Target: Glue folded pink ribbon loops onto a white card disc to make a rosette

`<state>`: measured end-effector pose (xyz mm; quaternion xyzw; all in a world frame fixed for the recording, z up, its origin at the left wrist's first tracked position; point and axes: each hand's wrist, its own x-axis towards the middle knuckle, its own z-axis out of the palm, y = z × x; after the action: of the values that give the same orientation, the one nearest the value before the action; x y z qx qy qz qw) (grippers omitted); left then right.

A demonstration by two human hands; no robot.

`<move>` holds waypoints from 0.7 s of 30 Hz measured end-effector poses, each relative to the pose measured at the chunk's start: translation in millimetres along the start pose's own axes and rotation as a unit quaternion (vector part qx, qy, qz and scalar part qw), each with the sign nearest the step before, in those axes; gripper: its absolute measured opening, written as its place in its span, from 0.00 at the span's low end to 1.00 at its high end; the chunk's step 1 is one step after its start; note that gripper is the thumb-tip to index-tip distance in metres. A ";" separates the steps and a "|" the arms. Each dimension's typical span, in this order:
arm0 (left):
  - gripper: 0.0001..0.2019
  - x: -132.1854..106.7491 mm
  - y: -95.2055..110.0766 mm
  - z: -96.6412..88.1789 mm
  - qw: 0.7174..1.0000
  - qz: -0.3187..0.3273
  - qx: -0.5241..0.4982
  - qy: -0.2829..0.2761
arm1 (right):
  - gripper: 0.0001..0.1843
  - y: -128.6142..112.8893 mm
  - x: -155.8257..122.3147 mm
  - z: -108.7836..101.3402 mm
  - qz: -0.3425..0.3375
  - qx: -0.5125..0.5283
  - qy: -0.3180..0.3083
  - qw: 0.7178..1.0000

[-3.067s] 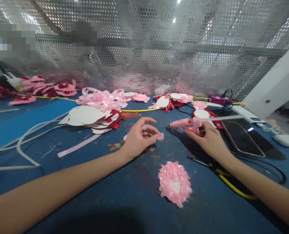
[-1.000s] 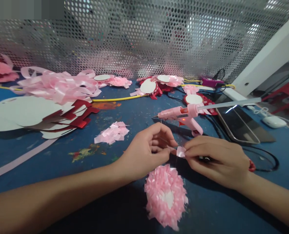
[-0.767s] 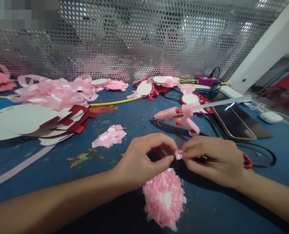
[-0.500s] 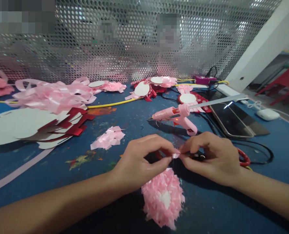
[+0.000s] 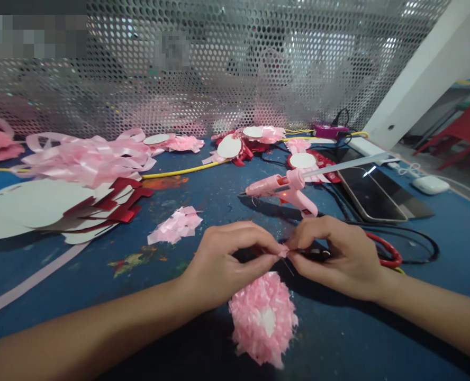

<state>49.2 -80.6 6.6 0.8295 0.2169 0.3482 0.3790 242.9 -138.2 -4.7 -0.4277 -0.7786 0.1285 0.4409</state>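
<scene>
Between the fingertips of my two hands is a small piece of pink ribbon (image 5: pixel 283 251). My left hand (image 5: pixel 235 259) pinches its left side with thumb and fingers. On the other side, my right hand (image 5: pixel 334 256) pinches it too, fingers curled. Just below them on the table lies a fluffy pink ribbon piece (image 5: pixel 254 323) with a bare white centre. A pink glue gun (image 5: pixel 285 189) stands beyond my hands, its orange light lit and a clear glue stick out of its back. Several cut pink ribbon bits (image 5: pixel 176 225) lie left of my left hand.
White and red cut card shapes (image 5: pixel 36 203) are stacked at the left, before a heap of pink ribbon (image 5: pixel 88 159). At the right lie a phone (image 5: pixel 372 193), red-handled scissors (image 5: pixel 388 251) and a white case (image 5: pixel 430 184). A perforated metal screen (image 5: pixel 219 79) closes the back.
The small ribbon piece has turned a little between my fingertips, and a thin strand now shows below it. My right hand has shifted slightly left. The view has shifted slightly.
</scene>
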 end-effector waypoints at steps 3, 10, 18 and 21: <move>0.04 -0.9 -0.5 0.8 1.000 0.014 -0.007 0.008 | 0.11 1.2 -1.1 0.5 0.007 0.018 -0.010 1.000; 0.04 -3.8 1.1 1.8 1.000 -0.010 0.010 0.008 | 0.12 1.8 -3.2 0.0 -0.012 0.022 -0.039 0.999; 0.09 -6.6 -1.6 4.8 1.000 -0.021 0.015 -0.001 | 0.08 -3.2 2.2 0.6 -0.043 -0.047 -0.055 0.996; 0.12 -7.0 -1.7 4.6 0.998 0.001 0.057 -0.004 | 0.08 -5.0 3.1 2.1 -0.055 -0.075 -0.048 0.995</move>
<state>47.8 -86.1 0.2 0.8514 0.2342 0.3322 0.3315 237.7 -138.4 -1.3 -0.4096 -0.8284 0.0662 0.3763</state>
